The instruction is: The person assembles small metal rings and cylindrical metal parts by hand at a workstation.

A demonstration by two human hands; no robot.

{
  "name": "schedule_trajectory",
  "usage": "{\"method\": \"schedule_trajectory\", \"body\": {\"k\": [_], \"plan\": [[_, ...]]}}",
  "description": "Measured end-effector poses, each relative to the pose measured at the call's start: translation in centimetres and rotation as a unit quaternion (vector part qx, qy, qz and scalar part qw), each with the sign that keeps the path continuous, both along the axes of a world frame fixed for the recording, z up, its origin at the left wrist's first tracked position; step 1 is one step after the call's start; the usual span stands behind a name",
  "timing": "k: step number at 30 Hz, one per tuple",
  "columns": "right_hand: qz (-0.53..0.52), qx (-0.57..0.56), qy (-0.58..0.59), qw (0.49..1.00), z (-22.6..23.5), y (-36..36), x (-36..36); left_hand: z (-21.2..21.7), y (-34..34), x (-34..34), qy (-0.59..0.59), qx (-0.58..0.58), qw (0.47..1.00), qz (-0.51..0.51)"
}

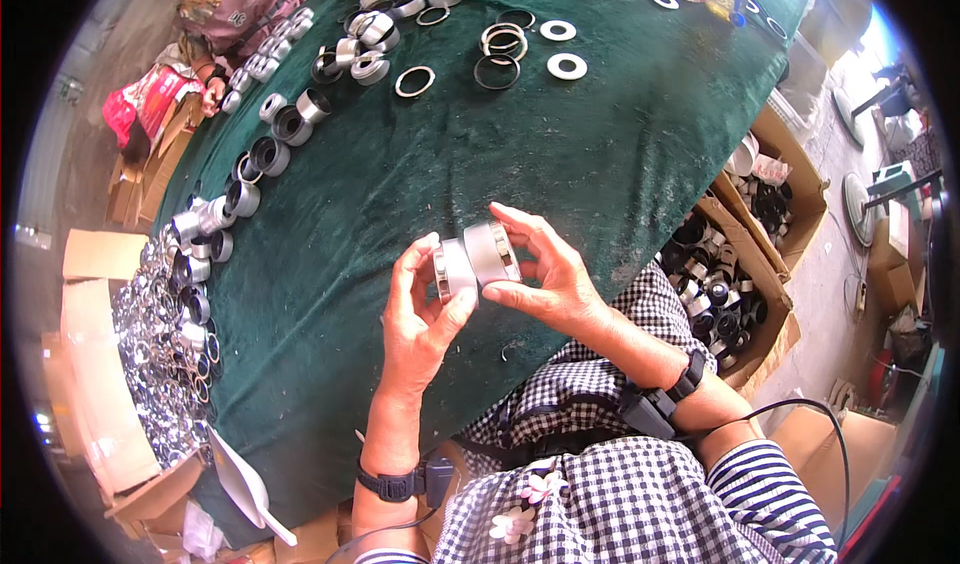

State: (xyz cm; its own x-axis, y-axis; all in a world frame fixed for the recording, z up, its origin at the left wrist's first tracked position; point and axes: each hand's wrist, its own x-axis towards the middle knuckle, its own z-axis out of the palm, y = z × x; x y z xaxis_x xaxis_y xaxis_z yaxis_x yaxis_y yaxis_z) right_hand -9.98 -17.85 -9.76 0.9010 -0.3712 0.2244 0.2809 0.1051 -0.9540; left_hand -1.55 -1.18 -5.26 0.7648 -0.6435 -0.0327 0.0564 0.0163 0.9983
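My left hand is closed round a silver metal ring, thumb on the near side and fingers on the far side. A second silver ring sits in my right hand, pinched between the thumb below and the fingers above. Both rings are short, wide cylinders with a notched or patterned outer end. They are held side by side above the table, their plain ends facing each other and seeming to touch. Whether they are joined cannot be made out.
A green cloth-covered table bears a curved row of silver and black rings. White discs and thin rings lie farther off. Small shiny parts heap at left. Cardboard boxes of parts stand right. Another person's hand is far left.
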Motion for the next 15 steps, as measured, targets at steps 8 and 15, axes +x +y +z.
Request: {"method": "schedule_trajectory", "body": {"k": [8, 15], "plan": [[0.02, 0.14, -0.018, 0.99, -0.2, -1.7, -2.1, 0.7, -3.0, -1.7, 0.013, -0.026, 0.997, -0.064], [-0.063, 0.097, 0.033, 0.993, 0.5, -3.8, -4.6, 0.6, -6.5, -4.4, -0.02, 0.02, 0.995, -0.091]]}}
